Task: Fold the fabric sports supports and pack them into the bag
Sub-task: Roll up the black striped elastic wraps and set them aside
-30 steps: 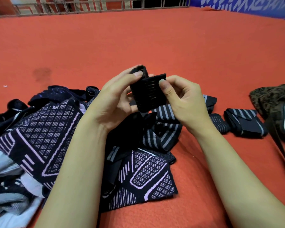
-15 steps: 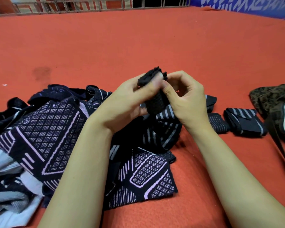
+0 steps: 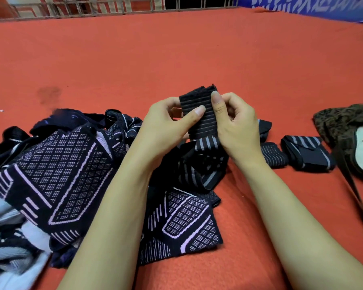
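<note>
A black ribbed strap support [image 3: 198, 101] with grey stripes is held upright above the red surface. My left hand [image 3: 166, 126] pinches its left side with the thumb on its face. My right hand [image 3: 235, 124] grips its right edge, thumb on the front. Its striped tail hangs down onto the pile [image 3: 203, 170] below. Two folded striped supports [image 3: 306, 152] [image 3: 272, 156] lie to the right. The camouflage bag [image 3: 344, 122] sits at the far right edge, its pale lining showing.
A heap of dark patterned sleeves [image 3: 57, 176] and white-grey fabric [image 3: 6, 254] fills the left and centre. Bag straps [image 3: 356, 195] trail toward the lower right. A railing [image 3: 92, 7] and a blue banner [image 3: 312, 7] border the far side of the red surface [image 3: 176, 49].
The strap was bunched between both hands half a second ago; now it is flattened and stands upright, with my thumbs shifted onto its face.
</note>
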`<move>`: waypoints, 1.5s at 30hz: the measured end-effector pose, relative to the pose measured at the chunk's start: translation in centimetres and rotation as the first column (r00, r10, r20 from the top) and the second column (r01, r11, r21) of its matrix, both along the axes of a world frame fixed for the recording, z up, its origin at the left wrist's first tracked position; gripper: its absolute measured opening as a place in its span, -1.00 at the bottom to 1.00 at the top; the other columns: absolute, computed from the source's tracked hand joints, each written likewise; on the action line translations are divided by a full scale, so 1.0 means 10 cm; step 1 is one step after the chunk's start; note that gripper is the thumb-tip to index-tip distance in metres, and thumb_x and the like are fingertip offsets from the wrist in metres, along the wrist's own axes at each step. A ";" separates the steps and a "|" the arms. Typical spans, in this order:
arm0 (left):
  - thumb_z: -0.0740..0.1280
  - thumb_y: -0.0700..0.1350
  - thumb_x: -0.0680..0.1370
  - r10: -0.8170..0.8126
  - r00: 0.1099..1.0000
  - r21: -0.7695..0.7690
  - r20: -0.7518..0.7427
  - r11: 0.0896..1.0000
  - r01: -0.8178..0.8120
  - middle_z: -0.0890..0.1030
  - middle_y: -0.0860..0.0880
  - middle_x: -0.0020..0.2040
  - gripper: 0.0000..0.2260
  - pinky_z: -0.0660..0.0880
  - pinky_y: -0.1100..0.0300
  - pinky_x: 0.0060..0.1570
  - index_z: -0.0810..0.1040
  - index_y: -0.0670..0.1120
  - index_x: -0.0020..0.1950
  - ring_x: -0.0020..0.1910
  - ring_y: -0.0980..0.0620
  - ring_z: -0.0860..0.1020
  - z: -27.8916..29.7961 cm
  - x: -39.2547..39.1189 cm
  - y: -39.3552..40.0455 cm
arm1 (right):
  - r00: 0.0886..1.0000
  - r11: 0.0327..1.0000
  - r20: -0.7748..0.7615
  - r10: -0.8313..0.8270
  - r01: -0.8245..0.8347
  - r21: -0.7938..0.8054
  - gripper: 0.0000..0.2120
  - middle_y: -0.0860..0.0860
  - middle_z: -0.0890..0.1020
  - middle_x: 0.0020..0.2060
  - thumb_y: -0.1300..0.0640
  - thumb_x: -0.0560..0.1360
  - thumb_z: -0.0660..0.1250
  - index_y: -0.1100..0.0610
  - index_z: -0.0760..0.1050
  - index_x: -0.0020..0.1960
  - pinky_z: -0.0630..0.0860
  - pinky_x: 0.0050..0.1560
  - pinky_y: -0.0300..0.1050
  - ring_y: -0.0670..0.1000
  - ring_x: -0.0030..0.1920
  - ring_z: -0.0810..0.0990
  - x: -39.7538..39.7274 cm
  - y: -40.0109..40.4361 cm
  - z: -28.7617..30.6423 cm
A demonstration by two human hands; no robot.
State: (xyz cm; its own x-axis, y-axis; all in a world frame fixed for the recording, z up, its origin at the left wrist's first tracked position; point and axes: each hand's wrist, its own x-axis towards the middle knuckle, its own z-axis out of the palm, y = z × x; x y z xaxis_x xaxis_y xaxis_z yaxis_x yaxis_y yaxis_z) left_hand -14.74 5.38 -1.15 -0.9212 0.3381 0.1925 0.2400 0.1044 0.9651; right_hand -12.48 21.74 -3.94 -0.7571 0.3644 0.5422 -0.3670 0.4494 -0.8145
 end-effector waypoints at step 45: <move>0.18 -0.02 0.70 -0.176 0.967 -0.911 -0.187 0.398 -0.104 0.21 -0.24 0.61 -0.50 0.38 -0.11 0.32 0.19 0.20 0.63 0.45 -0.29 0.31 -0.60 0.22 0.59 | 0.897 0.719 0.204 -0.393 0.161 0.676 -0.85 -0.01 0.56 -0.04 0.02 0.65 0.28 0.01 0.61 0.07 0.41 0.02 -0.01 0.17 0.09 0.49 0.15 1.12 -0.25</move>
